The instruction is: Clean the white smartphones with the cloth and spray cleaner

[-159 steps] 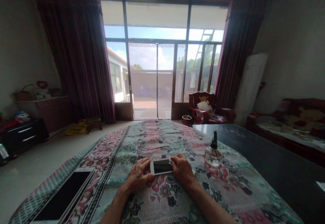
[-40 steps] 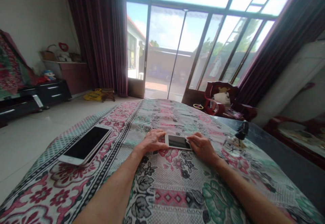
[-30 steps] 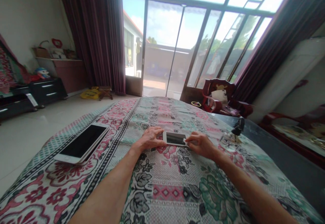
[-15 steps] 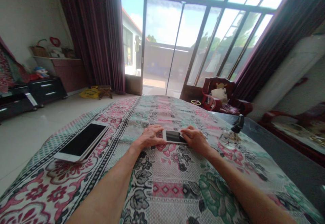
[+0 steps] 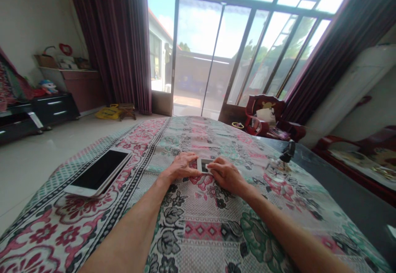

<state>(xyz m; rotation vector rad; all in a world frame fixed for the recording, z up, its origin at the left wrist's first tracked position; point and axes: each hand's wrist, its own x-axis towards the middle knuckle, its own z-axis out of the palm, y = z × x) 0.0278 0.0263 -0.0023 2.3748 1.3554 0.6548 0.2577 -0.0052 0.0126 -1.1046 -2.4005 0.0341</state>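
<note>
A small white phone (image 5: 203, 165) lies flat on the flowered cloth (image 5: 198, 231) covering the table. My left hand (image 5: 181, 167) holds the phone's left end with curled fingers. My right hand (image 5: 225, 175) lies over most of the screen, fingers pressed down on it, so only the left part of the phone shows. Whether something thin sits under those fingers I cannot make out.
A larger white tablet (image 5: 98, 176) rests screen-up on the cloth to the left. A small glass bottle with a dark top (image 5: 280, 165) stands to the right, by the bare dark tabletop (image 5: 346, 198). Beyond are glass doors, dark red curtains, a red chair (image 5: 262, 116) and low cabinets (image 5: 46, 108).
My right hand has slid leftward from the phone's right end across the screen and now covers most of it. My left hand and the phone stay in place.
</note>
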